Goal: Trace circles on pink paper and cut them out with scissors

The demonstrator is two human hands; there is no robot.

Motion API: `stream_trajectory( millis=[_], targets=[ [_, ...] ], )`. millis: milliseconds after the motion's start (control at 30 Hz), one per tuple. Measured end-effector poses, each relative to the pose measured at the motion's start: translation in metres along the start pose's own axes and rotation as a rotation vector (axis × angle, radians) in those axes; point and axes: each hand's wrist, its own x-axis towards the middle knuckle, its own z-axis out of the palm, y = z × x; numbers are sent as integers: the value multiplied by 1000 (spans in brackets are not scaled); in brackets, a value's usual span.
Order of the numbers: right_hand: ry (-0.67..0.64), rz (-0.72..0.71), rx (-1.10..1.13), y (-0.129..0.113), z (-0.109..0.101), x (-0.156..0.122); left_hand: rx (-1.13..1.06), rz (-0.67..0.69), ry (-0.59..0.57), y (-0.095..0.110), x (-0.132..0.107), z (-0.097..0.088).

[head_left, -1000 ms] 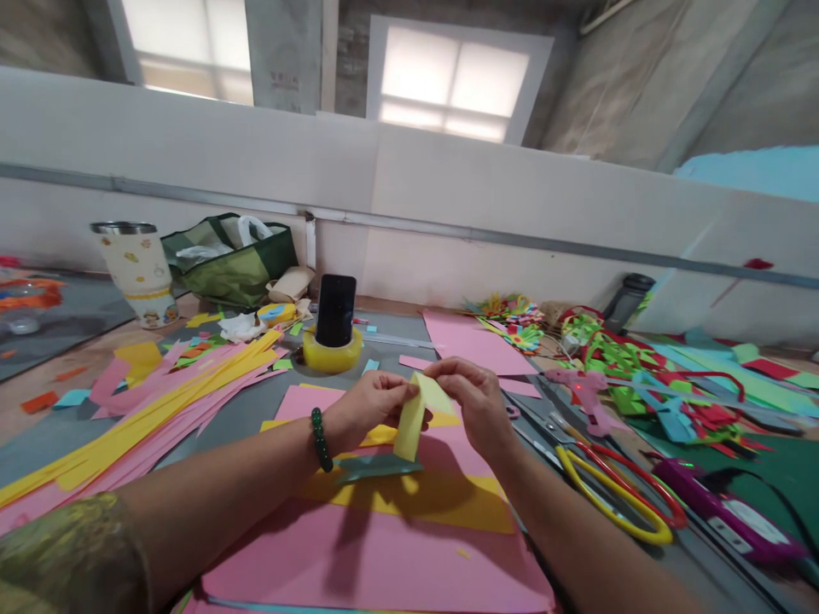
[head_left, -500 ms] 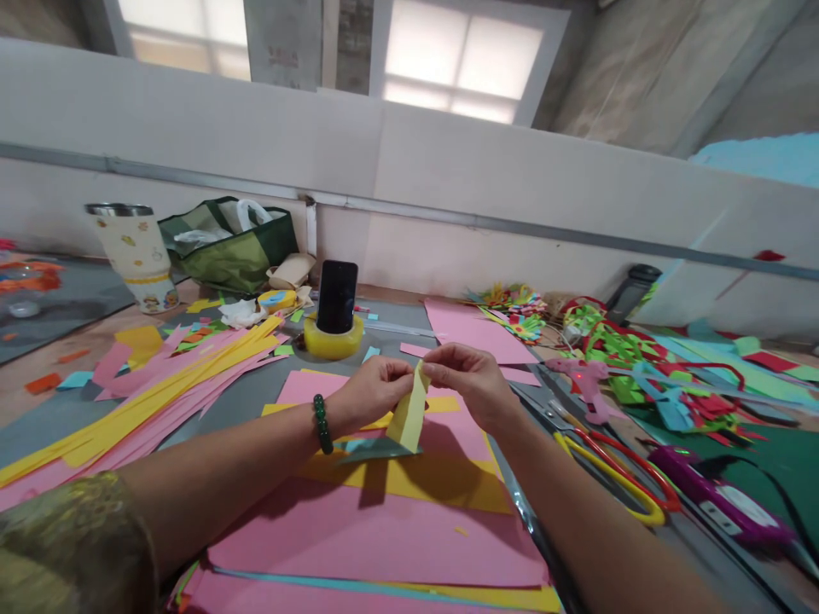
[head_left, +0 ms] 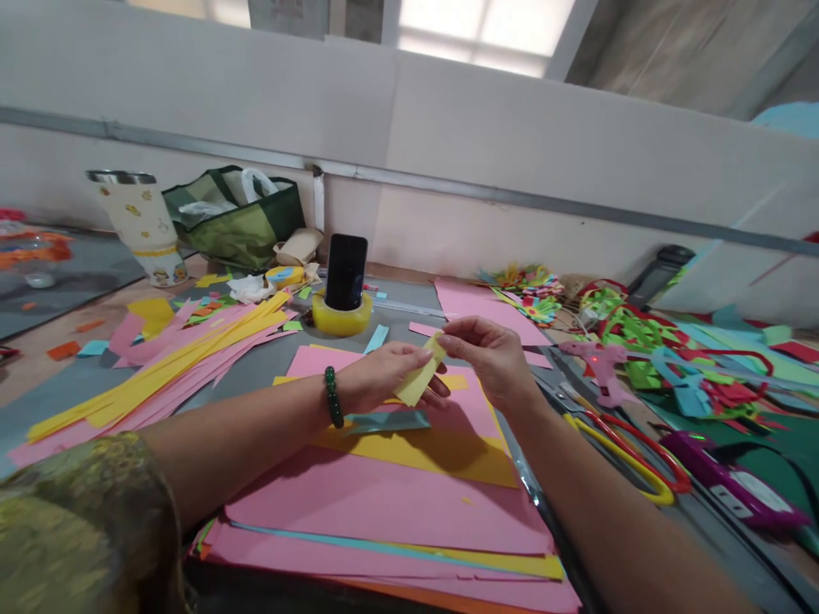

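A small pale yellow paper strip (head_left: 421, 379) is held between both my hands above a stack of pink and yellow paper sheets (head_left: 397, 503). My left hand (head_left: 387, 379), with a green bead bracelet on its wrist, lies under the strip's lower end with fingers closed on it. The strip's upper end is pinched by my right hand (head_left: 490, 358). A grey-blue paper scrap (head_left: 387, 420) lies on the sheets just below my left hand.
Long pink and yellow strips (head_left: 159, 367) lie at the left. A phone (head_left: 346, 273) stands in a yellow tape roll. Scissors (head_left: 614, 443), a pink glue gun (head_left: 598, 368) and coloured paper cut-outs sit at the right. A tumbler (head_left: 144, 226) and green bag (head_left: 236, 217) stand at the back.
The strip has gone from hanging nearly upright to lying slanted and lower, folded shorter between my hands. The camera has tipped downward.
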Motion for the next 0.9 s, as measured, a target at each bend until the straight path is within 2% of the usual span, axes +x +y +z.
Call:
stream_trajectory(
  millis=[300,633,900],
  targets=[
    [15,167,79,0,0,2,4,-33,27,1,-3,2],
    [-1,238,150,-1,-2,2,49,2,17,-4,0,-1],
    [-51,254,144,-2,-2,2,246,9,136,0,-1,6]
  ],
)
